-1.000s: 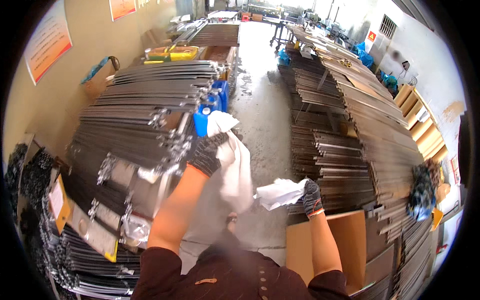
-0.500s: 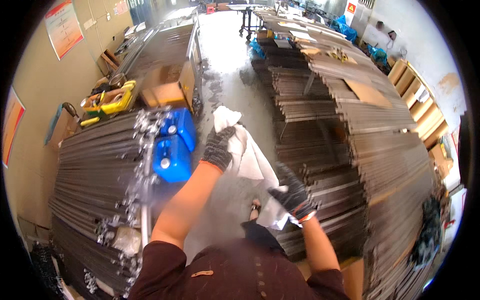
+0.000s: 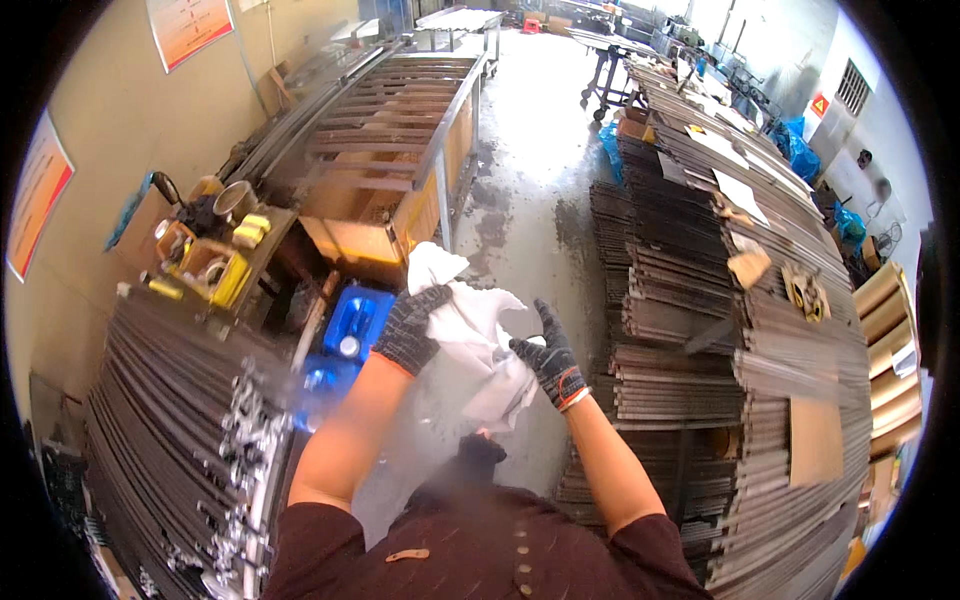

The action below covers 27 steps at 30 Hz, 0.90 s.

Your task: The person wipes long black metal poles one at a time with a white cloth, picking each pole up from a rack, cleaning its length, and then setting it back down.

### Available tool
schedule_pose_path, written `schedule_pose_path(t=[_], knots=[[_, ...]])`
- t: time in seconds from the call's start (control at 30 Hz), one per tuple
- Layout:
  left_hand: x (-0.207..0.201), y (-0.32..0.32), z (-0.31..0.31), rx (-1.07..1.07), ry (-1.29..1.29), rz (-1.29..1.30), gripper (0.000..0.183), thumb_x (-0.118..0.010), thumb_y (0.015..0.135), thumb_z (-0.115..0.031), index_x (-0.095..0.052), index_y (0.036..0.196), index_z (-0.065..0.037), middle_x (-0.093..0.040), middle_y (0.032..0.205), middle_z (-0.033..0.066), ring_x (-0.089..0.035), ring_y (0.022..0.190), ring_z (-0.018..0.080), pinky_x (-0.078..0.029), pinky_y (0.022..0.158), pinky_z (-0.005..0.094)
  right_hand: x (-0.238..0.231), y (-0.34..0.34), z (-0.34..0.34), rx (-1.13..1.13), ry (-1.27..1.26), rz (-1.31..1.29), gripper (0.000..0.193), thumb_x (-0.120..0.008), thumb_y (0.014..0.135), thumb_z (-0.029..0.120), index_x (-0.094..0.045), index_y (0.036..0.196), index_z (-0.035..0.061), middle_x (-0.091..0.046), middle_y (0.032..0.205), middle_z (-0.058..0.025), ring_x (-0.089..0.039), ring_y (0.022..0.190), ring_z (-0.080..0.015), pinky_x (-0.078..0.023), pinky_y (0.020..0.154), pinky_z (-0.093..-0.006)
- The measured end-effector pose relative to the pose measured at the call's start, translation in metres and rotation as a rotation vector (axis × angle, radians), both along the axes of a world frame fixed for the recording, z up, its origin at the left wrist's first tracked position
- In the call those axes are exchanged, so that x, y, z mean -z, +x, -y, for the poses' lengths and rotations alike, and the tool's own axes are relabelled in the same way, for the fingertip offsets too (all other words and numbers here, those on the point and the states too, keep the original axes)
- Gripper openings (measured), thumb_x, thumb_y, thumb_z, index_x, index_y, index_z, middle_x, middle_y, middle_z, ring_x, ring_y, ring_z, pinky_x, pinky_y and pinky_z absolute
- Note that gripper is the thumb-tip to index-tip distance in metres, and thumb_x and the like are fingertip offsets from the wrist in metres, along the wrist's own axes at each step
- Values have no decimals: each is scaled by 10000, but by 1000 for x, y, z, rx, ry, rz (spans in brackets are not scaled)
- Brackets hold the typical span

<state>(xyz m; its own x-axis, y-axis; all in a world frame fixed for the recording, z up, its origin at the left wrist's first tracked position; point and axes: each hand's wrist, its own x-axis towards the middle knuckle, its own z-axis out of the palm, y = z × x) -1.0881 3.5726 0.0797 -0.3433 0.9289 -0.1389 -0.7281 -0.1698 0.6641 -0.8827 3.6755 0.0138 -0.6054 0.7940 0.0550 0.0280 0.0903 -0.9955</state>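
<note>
A crumpled white cloth (image 3: 475, 330) hangs in front of my body between my two gloved hands. My left hand (image 3: 413, 325), in a dark grey knit glove with an orange cuff, is closed round the cloth's upper left part, and one corner sticks up above the fingers. On the cloth's right side, my right hand (image 3: 552, 358) wears a matching glove. Its thumb pinches a fold of the cloth against the palm side, while the other fingers point upward. The lower end of the cloth dangles over the grey floor (image 3: 525, 180).
Long dark bars (image 3: 670, 300) lie stacked along the right. More bars (image 3: 150, 410) with shiny metal ends are at the left, beside blue jerrycans (image 3: 358, 318). Ahead on the left stand a metal rack (image 3: 440, 165) and a large cardboard box (image 3: 350, 225). A floor aisle runs ahead.
My view has swung, and the aisle now sits further right. My right hand has risen and come closer to my left, and the cloth is bunched between them instead of stretched downward.
</note>
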Motion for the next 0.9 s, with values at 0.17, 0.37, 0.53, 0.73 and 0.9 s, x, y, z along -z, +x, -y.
schedule_pose_path(t=[0.17,0.37,0.53,0.73,0.9], knots=[[-9,-69,-172,156,33,-65,341,-634,788,-88,-542,1109,-18,-581,1029,79,-555,957,187,-459,854,316,-14,-83,-183,-97,-154,66,838,-746,706,80,-258,1386,53,-572,972,-61,-502,783,-104,-449,733,-239],[13,-151,-382,385,23,-337,417,-671,750,-51,-524,1138,-6,-609,1032,105,-597,941,235,-504,815,371,-16,-131,-378,-276,-113,47,775,-746,727,145,-316,1368,76,-514,1157,-30,-451,1019,-112,-406,875,-263],[-33,-216,-564,396,-1,-295,341,-664,755,-65,-557,1070,9,-627,958,116,-608,883,223,-503,795,348,-13,-174,-565,-317,-14,209,266,-684,800,239,-629,963,36,-624,848,-17,-519,822,-90,-450,755,-273],[-6,-336,-744,102,-66,-269,343,-634,803,-114,-537,1117,-16,-601,1026,102,-584,928,218,-496,799,352,-2,-282,-793,-34,-10,-47,174,-635,836,174,-641,945,38,-624,856,-10,-535,768,-93,-457,701,-259],[7,-420,-871,-63,-35,-56,416,-545,883,-302,-476,1198,-38,-592,1032,110,-585,918,222,-494,816,353,-22,-374,-983,-128,468,416,237,-593,841,138,-615,1078,141,-662,865,-43,-594,745,-133,-475,679,-290]])
